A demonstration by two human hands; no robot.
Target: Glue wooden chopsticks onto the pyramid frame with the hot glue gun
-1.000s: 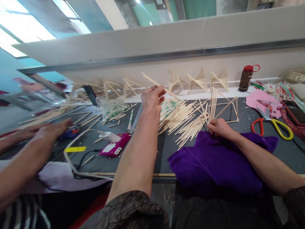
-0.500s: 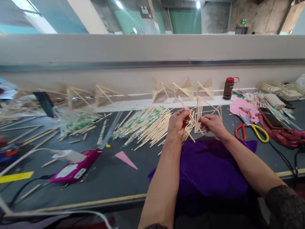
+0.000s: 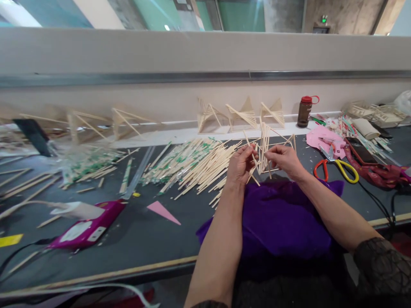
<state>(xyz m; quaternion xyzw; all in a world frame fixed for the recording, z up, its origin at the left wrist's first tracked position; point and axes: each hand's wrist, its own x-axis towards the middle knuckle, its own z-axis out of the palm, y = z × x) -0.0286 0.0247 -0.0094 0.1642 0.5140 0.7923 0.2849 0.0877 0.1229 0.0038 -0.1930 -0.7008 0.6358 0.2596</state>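
My left hand (image 3: 242, 164) is closed round thin wooden chopsticks (image 3: 256, 160), which poke out above and below the fingers. Close beside it, my right hand (image 3: 284, 159) pinches a chopstick (image 3: 270, 172) whose lower end shows under the fingertips. Just behind both hands stands a chopstick frame (image 3: 264, 143) with a row of slanted sticks; whether the fingers touch it I cannot tell. Left of my hands a pile of loose chopsticks (image 3: 205, 169) lies on the dark table (image 3: 154, 244). A purple cloth (image 3: 289, 222) spreads beneath my forearms.
Finished-looking twisted stick frames (image 3: 242, 114) line the wall. Wrapped chopsticks (image 3: 184, 160) lie at the left, with a pink paper triangle (image 3: 163, 212) and a magenta power strip (image 3: 88, 226). Scissors (image 3: 335, 164), a bottle (image 3: 304, 112) and a phone (image 3: 359, 150) are at the right.
My hands stay close together while the chopsticks between them have turned steeper, no longer crossing widely toward the right hand. The view has shifted slightly down and right.
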